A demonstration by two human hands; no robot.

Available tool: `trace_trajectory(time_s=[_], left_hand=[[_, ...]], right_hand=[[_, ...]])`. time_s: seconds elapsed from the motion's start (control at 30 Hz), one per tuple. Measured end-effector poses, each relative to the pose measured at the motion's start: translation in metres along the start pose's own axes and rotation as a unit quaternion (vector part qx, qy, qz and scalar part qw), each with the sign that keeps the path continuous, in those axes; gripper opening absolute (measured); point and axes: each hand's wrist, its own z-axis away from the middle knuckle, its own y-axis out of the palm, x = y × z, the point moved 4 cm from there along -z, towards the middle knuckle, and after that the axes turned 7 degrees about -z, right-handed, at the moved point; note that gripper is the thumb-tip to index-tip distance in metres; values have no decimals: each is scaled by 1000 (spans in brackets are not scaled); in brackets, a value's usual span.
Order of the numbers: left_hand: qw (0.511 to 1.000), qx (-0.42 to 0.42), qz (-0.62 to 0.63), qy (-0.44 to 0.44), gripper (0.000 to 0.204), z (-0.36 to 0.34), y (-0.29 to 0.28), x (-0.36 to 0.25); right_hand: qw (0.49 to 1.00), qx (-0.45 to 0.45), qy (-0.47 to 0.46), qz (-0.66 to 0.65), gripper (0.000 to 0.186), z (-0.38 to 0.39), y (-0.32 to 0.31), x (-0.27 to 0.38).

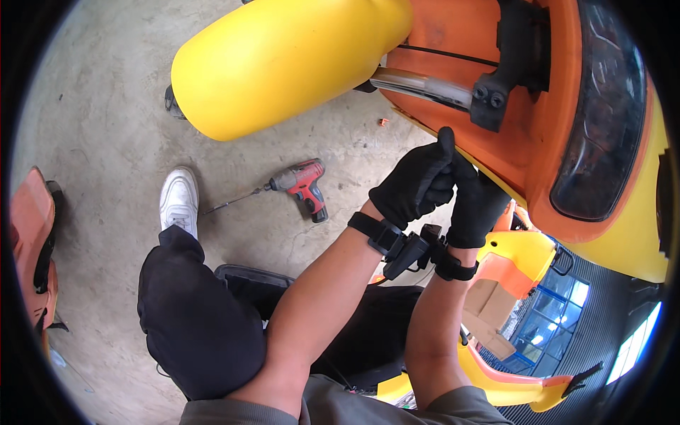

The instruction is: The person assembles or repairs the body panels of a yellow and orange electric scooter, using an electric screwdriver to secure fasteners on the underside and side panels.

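Note:
Both hands wear black gloves and meet at the lower yellow edge (490,174) of an orange scooter front panel (474,145). My left hand (416,180) is closed, its fingers curled and its thumb up beside the panel edge. Whatever it grips is hidden. Close against it, my right hand (478,209) reaches up to the same edge, its fingers mostly out of sight behind the left hand and the panel. Above them are a silver fork tube (425,86), a black clamp (490,103) and a dark headlight (602,113). A yellow fender (283,67) lies to the upper left.
A red and black cordless drill (301,185) with a long bit lies on the concrete floor (106,142), near my white shoe (178,198). Orange bodywork (34,241) stands at the far left. Yellow and orange vehicles (520,255) and cardboard (489,312) show at the lower right.

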Motion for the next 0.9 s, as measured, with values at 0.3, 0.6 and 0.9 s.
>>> trace_trajectory(time_s=[0.3, 0.6, 0.9], left_hand=[[997, -31, -62, 22, 30, 3, -1, -1], [996, -51, -66, 21, 33, -2, -8, 7], [996, -50, -50, 46, 29, -5, -8, 7]], right_hand=[[995, 1, -40, 87, 40, 1, 2, -1], [993, -43, -112, 13, 20, 6, 19, 5], [981, -112, -127, 93, 16, 1, 16, -1]])
